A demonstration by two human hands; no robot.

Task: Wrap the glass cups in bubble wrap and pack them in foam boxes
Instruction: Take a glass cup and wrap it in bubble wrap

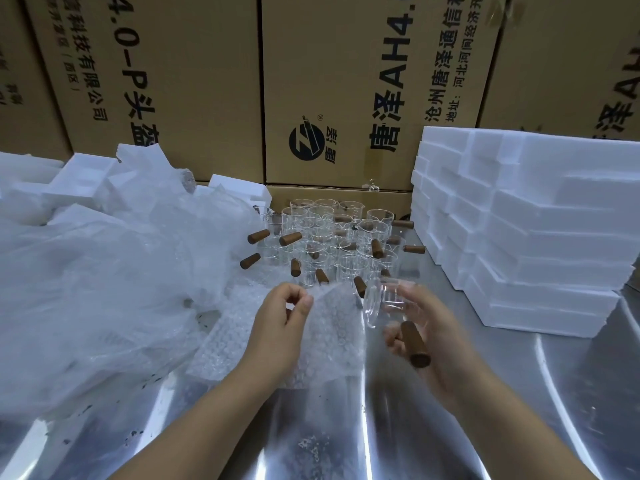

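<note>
My left hand (pixel 282 320) pinches the top edge of a bubble wrap sheet (pixel 332 327), which hangs down over the steel table. My right hand (pixel 426 327) grips a glass cup (pixel 384 303) just right of the sheet, fingers round its body. The cup's brown wooden handle (pixel 414 342) points toward me. Behind both hands stands a cluster of several glass cups with wooden handles (pixel 332 237). A stack of white foam boxes (pixel 519 230) fills the right side.
A heap of clear plastic and bubble wrap (pixel 104 271) lies at the left, with open foam box halves (pixel 86 178) behind it. More bubble wrap sheets (pixel 225 341) lie under my left hand. Brown cartons (pixel 329 81) wall off the back. The steel table (pixel 346 427) stretches toward me.
</note>
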